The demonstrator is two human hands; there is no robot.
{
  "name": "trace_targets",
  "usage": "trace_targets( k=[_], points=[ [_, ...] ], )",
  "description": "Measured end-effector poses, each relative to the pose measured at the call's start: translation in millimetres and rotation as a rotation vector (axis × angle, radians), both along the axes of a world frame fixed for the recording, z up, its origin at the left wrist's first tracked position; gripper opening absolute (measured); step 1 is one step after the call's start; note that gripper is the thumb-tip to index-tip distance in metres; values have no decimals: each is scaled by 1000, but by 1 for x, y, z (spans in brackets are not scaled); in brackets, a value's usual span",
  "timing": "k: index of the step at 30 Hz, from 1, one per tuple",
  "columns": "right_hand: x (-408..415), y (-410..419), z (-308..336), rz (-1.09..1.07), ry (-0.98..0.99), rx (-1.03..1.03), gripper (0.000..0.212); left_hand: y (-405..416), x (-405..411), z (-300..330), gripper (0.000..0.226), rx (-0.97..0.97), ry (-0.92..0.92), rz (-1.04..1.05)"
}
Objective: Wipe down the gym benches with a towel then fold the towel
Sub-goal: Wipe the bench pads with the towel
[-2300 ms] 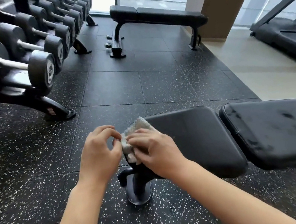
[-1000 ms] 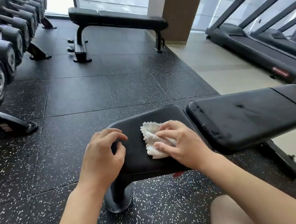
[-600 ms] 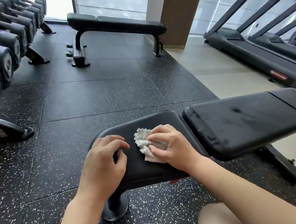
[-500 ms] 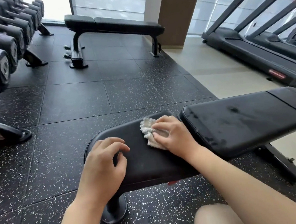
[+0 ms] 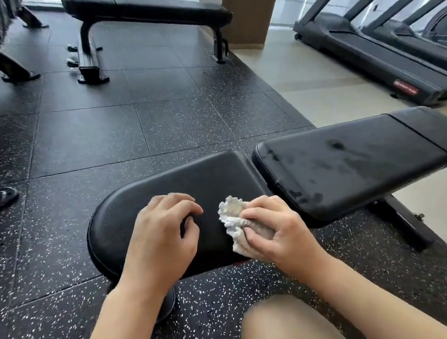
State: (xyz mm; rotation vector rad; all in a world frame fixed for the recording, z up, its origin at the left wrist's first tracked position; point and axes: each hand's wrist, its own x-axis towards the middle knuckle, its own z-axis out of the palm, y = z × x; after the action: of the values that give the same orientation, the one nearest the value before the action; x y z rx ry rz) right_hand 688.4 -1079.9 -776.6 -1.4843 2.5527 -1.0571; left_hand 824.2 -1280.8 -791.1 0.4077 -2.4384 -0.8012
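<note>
the near desk (image 5: 354, 161) is black and padded, in two parts: a long back pad with dull smears and dark spots on its sheen, running away to the right of the right grip, and a shorter seat pad (image 5: 190, 178) with a rounded left end, lying under both grips. a narrow gap splits the two pads just right of the right grip. the seat pad's near edge runs just below the knuckles of both grips, and its rounded end curves off left of the left grip. a second black desk (image 5: 150, 8) stands well apart, far beyond both grips, by a brown pillar (image 5: 252, 6). between the two desks lies open black speckled floor (image 5: 86, 134); pale floor opens beyond the back pad, with treadmills (image 5: 386, 52) far to the right. dumbbell rack feet (image 5: 16, 69) sit far to the left of the left grip.

the towel (image 5: 231, 212) is small, white and nubby, bunched into a crumpled wad on the seat pad, near its right end and near edge. its frilled edge sticks out to the left of the right grip.

the right grip (image 5: 276, 232) is clenched on the towel, fingers curled over the wad and pressing it to the pad. the left grip (image 5: 162, 231) holds nothing; its fingers are loosely curled, tips resting on the seat pad, just left of the towel and not touching it. a bare knee (image 5: 294, 327) shows below the right grip.
</note>
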Motion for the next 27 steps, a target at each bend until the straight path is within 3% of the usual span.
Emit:
trace_targets(
  k=[8,12,19,27],
  points=[
    [-108,-95,-3,-259,2,-29,13,7,-10,-10,18,-115,12,65],
    [-100,-92,-1,-250,-43,-10,20,11,-13,-8,14,-144,9,79],
    [-7,6,-1,-43,-44,-31,9,11,-9,-7,16,-143,4,58],
    [-92,-73,-7,-226,-78,-89,10,9,-9,-7,17,-137,-15,36]
  ],
)
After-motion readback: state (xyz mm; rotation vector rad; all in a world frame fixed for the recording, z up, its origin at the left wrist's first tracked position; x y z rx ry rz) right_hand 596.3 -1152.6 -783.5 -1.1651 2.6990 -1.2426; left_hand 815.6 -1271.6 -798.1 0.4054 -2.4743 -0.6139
